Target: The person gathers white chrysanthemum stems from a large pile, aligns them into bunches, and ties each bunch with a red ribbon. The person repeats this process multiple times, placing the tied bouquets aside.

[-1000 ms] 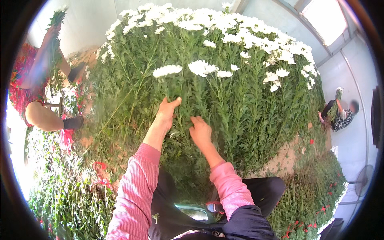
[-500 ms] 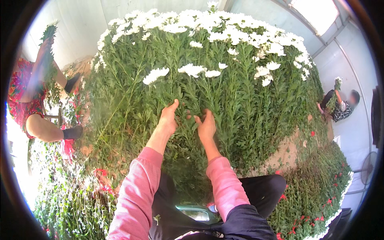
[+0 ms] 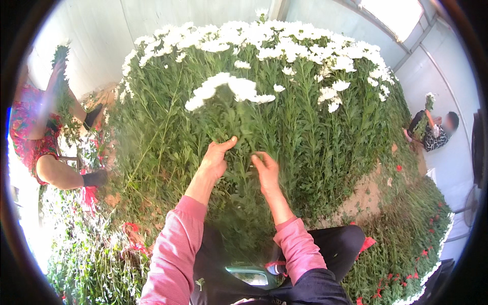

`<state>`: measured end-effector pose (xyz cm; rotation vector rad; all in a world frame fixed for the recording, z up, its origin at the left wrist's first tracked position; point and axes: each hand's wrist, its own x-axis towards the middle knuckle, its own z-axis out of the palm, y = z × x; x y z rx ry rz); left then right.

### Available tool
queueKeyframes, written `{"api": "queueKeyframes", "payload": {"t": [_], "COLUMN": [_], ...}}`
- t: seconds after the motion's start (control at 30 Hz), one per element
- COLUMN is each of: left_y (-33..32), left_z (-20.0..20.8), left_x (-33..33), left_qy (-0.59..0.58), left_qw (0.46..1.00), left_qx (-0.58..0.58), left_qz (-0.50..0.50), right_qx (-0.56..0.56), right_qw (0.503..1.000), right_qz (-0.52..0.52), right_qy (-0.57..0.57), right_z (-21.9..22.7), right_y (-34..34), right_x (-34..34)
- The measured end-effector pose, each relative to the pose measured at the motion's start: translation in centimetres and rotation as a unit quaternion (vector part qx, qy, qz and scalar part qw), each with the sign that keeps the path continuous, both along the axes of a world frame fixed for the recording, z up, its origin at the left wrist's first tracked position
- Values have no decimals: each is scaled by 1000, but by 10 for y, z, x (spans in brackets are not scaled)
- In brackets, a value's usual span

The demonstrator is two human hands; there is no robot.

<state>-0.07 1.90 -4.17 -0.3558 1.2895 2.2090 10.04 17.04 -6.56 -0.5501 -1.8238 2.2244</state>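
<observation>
Bunch (image 3: pixel 227 113) of white flowers gripped in my left hand (image 3: pixel 214 160), out in front of the flower pile (image 3: pixel 315 127), thumb across the stems; right hand (image 3: pixel 267 170) just beside, thumb and finger close, and I can't tell if it pinches anything. Best, I'd say, to grip lightly, heads level, leaves uncrushed. Pile crowds the far side; roomier going lies right, where brown floor (image 3: pixel 363 198) borders its near edge.

Dense leafy stems (image 3: pixel 305 132) block the way straight ahead. Open room lies over the brown ground (image 3: pixel 361 199) at right, just past the bent knee (image 3: pixel 345 241).
</observation>
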Motion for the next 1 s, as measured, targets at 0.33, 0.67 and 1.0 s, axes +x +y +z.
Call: {"api": "queueKeyframes", "payload": {"t": [0.33, 0.67, 1.0], "left_y": [-9, -24, -38], "left_z": [35, 15, 41], "left_x": [13, 11, 28], "left_qy": [50, 49, 103], "left_qw": [996, 997, 993], "left_qx": [-10, -48, 52], "left_qz": [-69, -41, -18], "right_qx": [188, 194, 202], "right_qw": [981, 979, 976], "right_qz": [-45, -54, -53], "right_qy": [27, 33, 66], "right_z": [7, 33, 25], "right_y": [-15, -39, -70], "right_x": [-11, -15, 3]}}
